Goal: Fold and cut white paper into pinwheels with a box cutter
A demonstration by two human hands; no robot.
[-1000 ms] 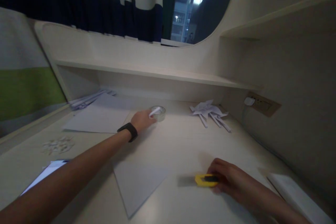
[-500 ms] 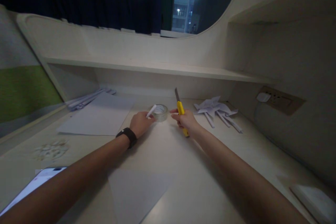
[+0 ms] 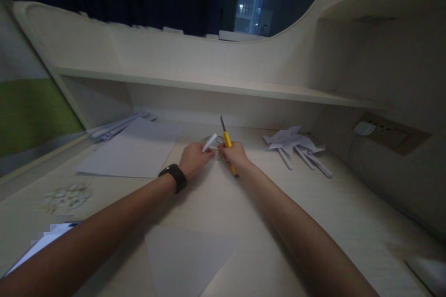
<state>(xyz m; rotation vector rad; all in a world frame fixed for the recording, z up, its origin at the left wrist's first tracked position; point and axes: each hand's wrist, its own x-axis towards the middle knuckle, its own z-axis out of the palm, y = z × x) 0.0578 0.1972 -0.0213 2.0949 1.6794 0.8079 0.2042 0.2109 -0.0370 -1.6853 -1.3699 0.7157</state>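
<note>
Head view: both hands meet at a roll of clear tape, far on the surface.

The left hand (image 3: pixel 195 160), with a black wristband (image 3: pixel 173 177), closes around the tape roll (image 3: pixel 213 141) and lifts its white end tab (image 3: pixel 209 142), so the strip stands free. The right hand (image 3: pixel 235 155) grips a yellow utility knife (image 3: pixel 227 145) with the blade pointing up beside the tab, seemingly ready for cutting. Folded paper pinwheels (image 3: pixel 296 144) lie well apart at right, white sheets (image 3: pixel 130 153) at left, and one sheet (image 3: pixel 190 255) lies near the camera.
</note>
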